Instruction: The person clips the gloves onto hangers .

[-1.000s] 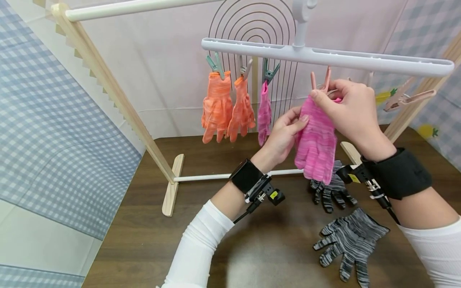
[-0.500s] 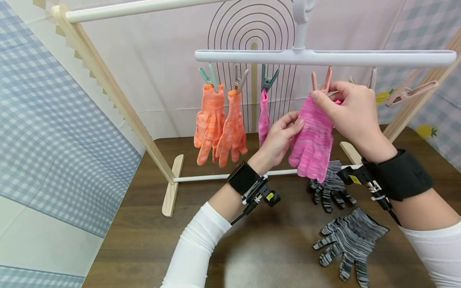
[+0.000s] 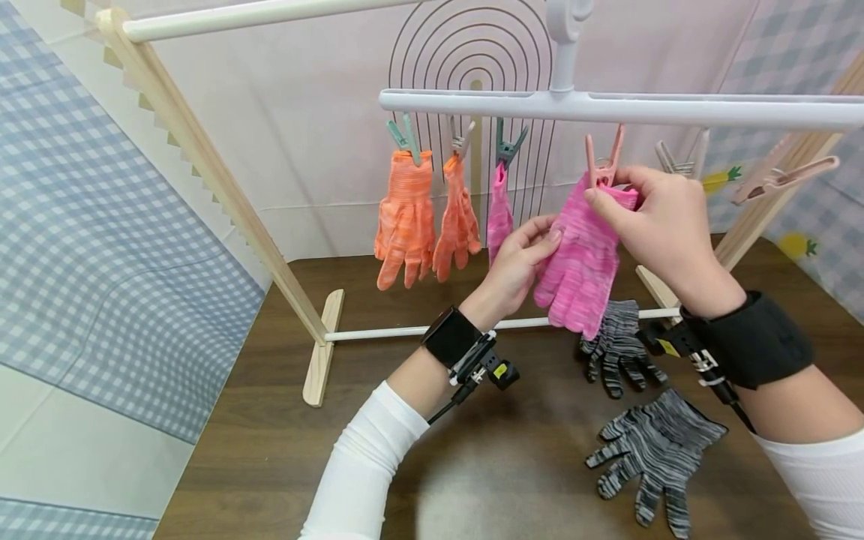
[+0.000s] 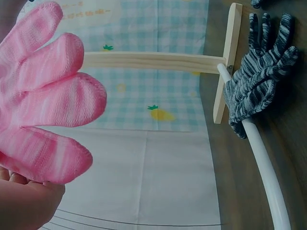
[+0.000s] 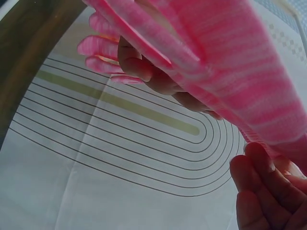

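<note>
My left hand point(image 3: 518, 262) pinches the side of a pink glove point(image 3: 579, 255), whose fingers hang down. At the glove's cuff, my right hand point(image 3: 664, 229) holds the fabric between thumb and fingers. A pink clothespin point(image 3: 603, 161) hanging from the white hanger bar point(image 3: 472, 101) has its lower end at the cuff, right beside my right thumb. In the right wrist view, the fingers point(image 5: 261, 187) press the cuff end of the glove point(image 5: 240, 72). The left wrist view shows the glove's fingers point(image 4: 57, 100) spread over part of the left hand point(image 4: 29, 201).
Two orange gloves point(image 3: 405, 217) and another pink glove point(image 3: 499, 210) hang from clothespins on the left. More clothespins point(image 3: 783, 180) hang on the right. Two grey-black striped gloves point(image 3: 658, 457) lie on the brown table point(image 3: 270, 465). A wooden rack frame point(image 3: 216, 180) stands around the hanger.
The hanger swung left and back right, its clipped gloves swaying with it. The pink glove in my hands shifted slightly left, and the pink clothespin now shows more fully over its cuff.
</note>
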{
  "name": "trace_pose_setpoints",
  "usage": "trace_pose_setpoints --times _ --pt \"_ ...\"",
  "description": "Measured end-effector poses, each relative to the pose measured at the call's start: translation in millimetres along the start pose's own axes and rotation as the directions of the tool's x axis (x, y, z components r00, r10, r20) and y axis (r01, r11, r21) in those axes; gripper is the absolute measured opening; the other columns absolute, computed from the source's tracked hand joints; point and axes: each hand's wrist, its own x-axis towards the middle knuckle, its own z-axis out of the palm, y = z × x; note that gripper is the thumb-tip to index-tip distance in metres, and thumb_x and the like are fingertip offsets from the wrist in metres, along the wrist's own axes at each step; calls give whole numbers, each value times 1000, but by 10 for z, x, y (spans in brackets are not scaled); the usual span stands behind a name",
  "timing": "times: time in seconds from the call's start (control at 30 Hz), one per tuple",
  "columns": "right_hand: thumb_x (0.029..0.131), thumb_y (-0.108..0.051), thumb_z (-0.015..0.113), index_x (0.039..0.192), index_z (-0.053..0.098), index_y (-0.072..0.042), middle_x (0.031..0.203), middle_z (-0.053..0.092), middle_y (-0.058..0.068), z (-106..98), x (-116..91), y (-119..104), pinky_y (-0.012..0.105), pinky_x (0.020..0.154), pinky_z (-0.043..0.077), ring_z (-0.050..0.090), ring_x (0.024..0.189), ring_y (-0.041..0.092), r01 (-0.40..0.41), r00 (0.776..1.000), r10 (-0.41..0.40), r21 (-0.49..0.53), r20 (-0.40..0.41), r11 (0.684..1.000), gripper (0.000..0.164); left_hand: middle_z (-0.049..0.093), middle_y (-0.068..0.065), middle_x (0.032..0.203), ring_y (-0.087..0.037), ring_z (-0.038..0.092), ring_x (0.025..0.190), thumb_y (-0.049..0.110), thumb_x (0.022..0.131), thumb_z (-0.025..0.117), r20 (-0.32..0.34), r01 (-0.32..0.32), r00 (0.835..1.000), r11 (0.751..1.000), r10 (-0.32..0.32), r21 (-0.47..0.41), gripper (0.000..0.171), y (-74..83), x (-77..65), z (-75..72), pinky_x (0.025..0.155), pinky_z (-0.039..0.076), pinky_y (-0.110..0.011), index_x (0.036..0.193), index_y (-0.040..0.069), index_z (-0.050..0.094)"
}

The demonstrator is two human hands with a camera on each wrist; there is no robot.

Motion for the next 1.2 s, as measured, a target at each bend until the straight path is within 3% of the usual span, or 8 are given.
trace_pose_setpoints --times 0.13,0.27,0.37,0.5,0.77,1.0,1.2 --pt "83 -29 56 94 65 -1 55 50 10 6 -23 3 22 39 21 30 39 7 9 1000 -9 -4 4 1000 32 53 7 83 -2 51 78 -1 90 43 -11 0 1000 1000 0 5 31 -28 -2 -20 68 41 -15 120 -10 40" --pt "84 -30 55 78 63 -1 50 46 9 6 -54 0 23 39 20 30 39 11 27 1000 -26 -43 6 999 31 52 7 82 -2 50 78 -1 90 43 -23 2 1000 1000 -2 10 31 -58 5 -39 69 41 -14 120 -11 40" --pt "85 -30 55 61 53 -3 45 40 7 5 -75 0 24 39 18 28 37 13 48 999 -48 -66 -5 997 36 52 7 81 -2 50 77 -1 90 43 -25 3 1000 1000 -3 14 31 -74 10 -51 68 40 -15 120 -10 40" --pt "86 -28 54 53 40 -7 44 35 4 6 -90 1 24 40 15 24 37 11 78 997 -80 -64 -21 995 41 53 8 80 -1 51 77 -1 90 43 -27 6 1000 1000 -6 18 30 -93 8 -67 66 40 -15 119 -10 41" --pt "87 -27 53 53 36 -8 45 33 4 7 -113 0 23 41 15 23 38 11 84 996 -85 -50 -23 995 42 52 9 78 -1 50 74 -1 90 44 -47 15 999 999 -14 31 29 -139 -12 -103 63 39 -15 118 -9 42" --pt "86 -31 54 63 55 -4 49 44 7 -27 -157 -21 23 46 20 30 43 9 46 999 -46 -9 -28 999 36 53 8 78 -2 51 73 0 90 45 -63 32 998 999 -30 31 28 -181 -30 -143 62 40 -15 117 -8 44" --pt "84 -31 57 73 65 -3 57 56 4 -87 -166 -35 18 50 26 35 47 -6 29 997 -26 43 -66 999 32 53 7 78 -2 50 72 2 90 44 -51 37 998 999 -36 19 27 -204 -50 -182 63 40 -18 116 -7 44"
